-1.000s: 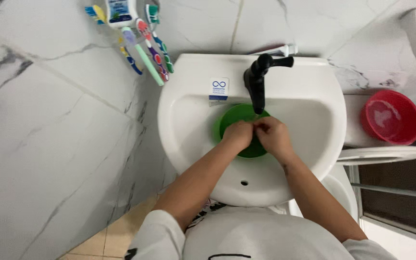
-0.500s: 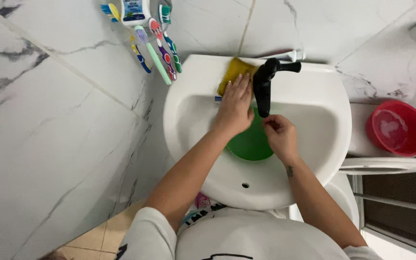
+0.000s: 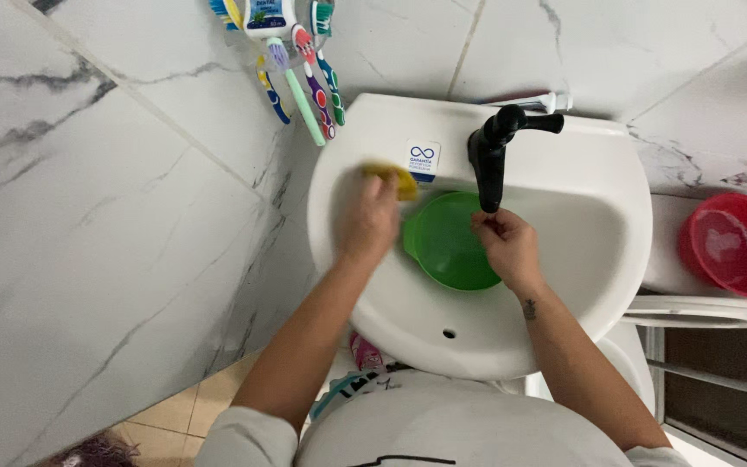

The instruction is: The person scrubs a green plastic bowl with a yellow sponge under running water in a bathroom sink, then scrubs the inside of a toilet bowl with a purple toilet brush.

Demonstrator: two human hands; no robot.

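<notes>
My left hand point(image 3: 367, 218) grips a yellow sponge point(image 3: 398, 179) over the left rim of the white sink point(image 3: 590, 225); the hand is blurred. A green bowl point(image 3: 447, 246) lies inside the basin, under the black tap point(image 3: 493, 154). My right hand point(image 3: 505, 246) holds the bowl's right edge just below the tap's spout, fingers curled on the rim.
Several coloured toothbrushes point(image 3: 300, 65) hang on the marble wall above the sink's left side. A red bowl point(image 3: 734, 244) sits on a white ledge to the right. A white tube point(image 3: 533, 102) lies behind the tap. Marble wall fills the left.
My left hand left the green bowl, reached the yellow sponge on the sink's back rim, and has carried it leftward and down. My right hand stays at the bowl under the tap.
</notes>
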